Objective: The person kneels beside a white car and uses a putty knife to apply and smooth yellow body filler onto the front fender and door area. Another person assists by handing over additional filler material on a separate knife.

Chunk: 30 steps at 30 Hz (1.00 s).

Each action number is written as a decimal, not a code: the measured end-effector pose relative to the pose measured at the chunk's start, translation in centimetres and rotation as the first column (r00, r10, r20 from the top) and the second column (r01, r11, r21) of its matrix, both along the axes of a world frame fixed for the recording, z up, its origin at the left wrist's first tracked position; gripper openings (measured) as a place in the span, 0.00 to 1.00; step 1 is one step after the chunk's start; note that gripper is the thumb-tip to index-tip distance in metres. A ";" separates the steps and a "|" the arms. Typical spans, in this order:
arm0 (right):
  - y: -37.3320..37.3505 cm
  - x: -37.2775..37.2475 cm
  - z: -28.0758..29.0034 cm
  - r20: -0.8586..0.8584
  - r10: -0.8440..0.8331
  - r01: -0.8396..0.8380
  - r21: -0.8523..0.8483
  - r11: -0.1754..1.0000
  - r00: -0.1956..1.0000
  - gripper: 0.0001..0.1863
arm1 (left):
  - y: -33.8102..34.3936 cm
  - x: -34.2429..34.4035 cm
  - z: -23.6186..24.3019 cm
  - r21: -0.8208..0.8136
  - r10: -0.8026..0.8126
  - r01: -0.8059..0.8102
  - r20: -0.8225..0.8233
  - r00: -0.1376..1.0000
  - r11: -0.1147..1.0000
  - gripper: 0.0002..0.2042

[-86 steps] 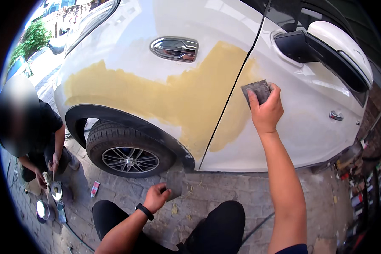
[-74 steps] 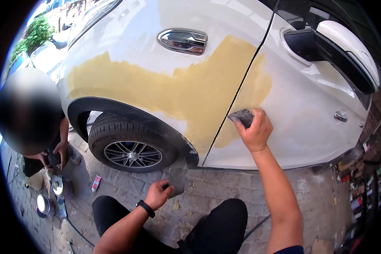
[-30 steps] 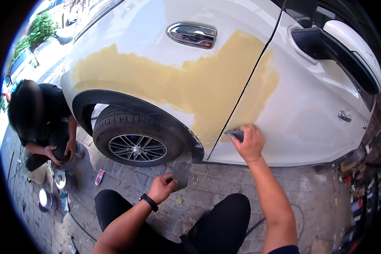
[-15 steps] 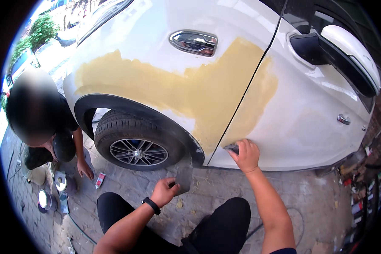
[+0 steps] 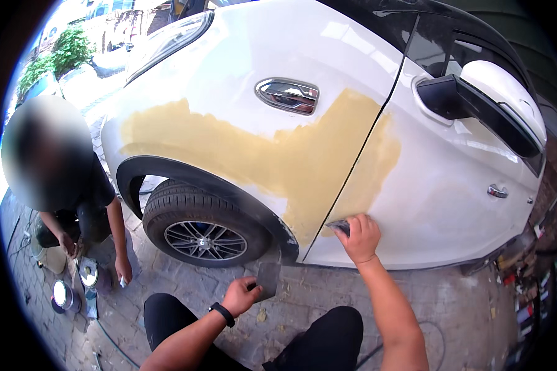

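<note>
My right hand (image 5: pixel 360 238) grips a small dark putty spreader (image 5: pixel 338 227) against the lower front of the white car door (image 5: pixel 439 210), just right of the door seam. Yellowish putty (image 5: pixel 303 161) covers part of the fender (image 5: pixel 229 68) above the wheel and runs across the seam onto the door edge. Lower and to the left, my left hand (image 5: pixel 241 297), with a black band on its wrist, holds a flat dark grey plate (image 5: pixel 268 279) by its edge. The plate is apart from the car, in front of the wheel (image 5: pixel 204 240). My right fingers partly hide the spreader.
A co-worker (image 5: pixel 74 185) squats at the left, beside open cans (image 5: pixel 65 294) on the paving (image 5: pixel 185 278). The side mirror (image 5: pixel 476 111) juts out at upper right. A hose (image 5: pixel 114 340) lies at lower left; clutter (image 5: pixel 526 297) lines the right.
The view has shifted, so the car sits lower in it. My right hand is slightly higher on the door. The co-worker's hand now has something small; the red-and-white tube no longer shows on the ground.
</note>
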State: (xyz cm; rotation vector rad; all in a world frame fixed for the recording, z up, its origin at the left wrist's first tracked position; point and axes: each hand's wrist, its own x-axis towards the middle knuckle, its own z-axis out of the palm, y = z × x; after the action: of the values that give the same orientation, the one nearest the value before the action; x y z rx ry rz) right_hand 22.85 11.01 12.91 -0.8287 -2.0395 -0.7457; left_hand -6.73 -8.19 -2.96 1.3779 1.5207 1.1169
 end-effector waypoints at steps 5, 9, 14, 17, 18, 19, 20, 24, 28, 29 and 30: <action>-0.9 0.8 -1.6 -0.029 -0.047 0.046 -0.058 0.997 0.998 0.24 | 0.2 -0.3 0.5 -0.083 -0.052 0.046 -0.082 0.995 0.996 0.14; -2.3 -1.2 1.6 -0.348 -0.185 0.084 -0.285 0.955 0.919 0.18 | -0.1 -0.4 -0.9 0.018 0.031 -0.031 0.028 0.999 0.999 0.13; -4.8 -1.5 1.7 -0.391 -0.170 -0.074 -0.537 0.841 0.905 0.16 | -0.1 -0.3 1.2 -0.009 -0.003 0.003 -0.038 0.999 1.000 0.13; -5.6 -2.1 0.1 -0.317 -0.169 -0.087 -0.656 0.750 0.933 0.16 | -0.3 -0.2 0.7 0.018 -0.010 0.009 0.016 1.000 1.000 0.13; -5.6 -2.5 -0.4 -0.287 -0.182 -0.053 -0.654 0.755 0.940 0.15 | -0.4 -0.2 1.0 0.014 -0.020 0.020 0.004 1.000 1.000 0.13; -5.7 -2.8 -0.8 -0.285 -0.192 -0.041 -0.647 0.762 0.939 0.15 | -0.5 -0.3 1.2 0.010 -0.030 0.030 -0.008 1.000 0.999 0.13; -5.8 -3.2 -1.1 -0.283 -0.200 -0.029 -0.639 0.768 0.938 0.15 | -0.7 -0.4 1.4 0.006 -0.039 0.039 -0.020 0.999 0.999 0.13; -5.2 -3.3 -1.9 -0.226 -0.260 0.059 -0.638 0.768 0.939 0.15 | -1.3 -0.5 1.7 0.050 -0.017 0.016 0.033 0.999 0.999 0.14; -5.1 -4.3 -1.4 -0.221 -0.259 0.068 -0.622 0.780 0.940 0.14 | -1.5 -1.3 0.9 0.057 0.004 -0.009 0.090 0.996 0.998 0.14; -4.9 -4.5 -1.1 -0.230 -0.259 0.073 -0.599 0.798 0.938 0.14 | -1.4 -1.5 0.7 0.060 0.010 -0.013 0.062 0.998 0.998 0.14; -4.8 -4.9 -0.7 -0.237 -0.258 0.078 -0.578 0.813 0.937 0.14 | -1.4 -1.6 0.7 0.051 0.013 -0.016 0.061 0.998 0.999 0.14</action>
State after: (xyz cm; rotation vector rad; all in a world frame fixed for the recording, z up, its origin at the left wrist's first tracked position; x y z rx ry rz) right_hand 17.93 6.19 12.26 -1.3849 -1.9251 -0.0665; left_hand -8.28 -9.61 -2.30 1.3569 1.4701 1.2036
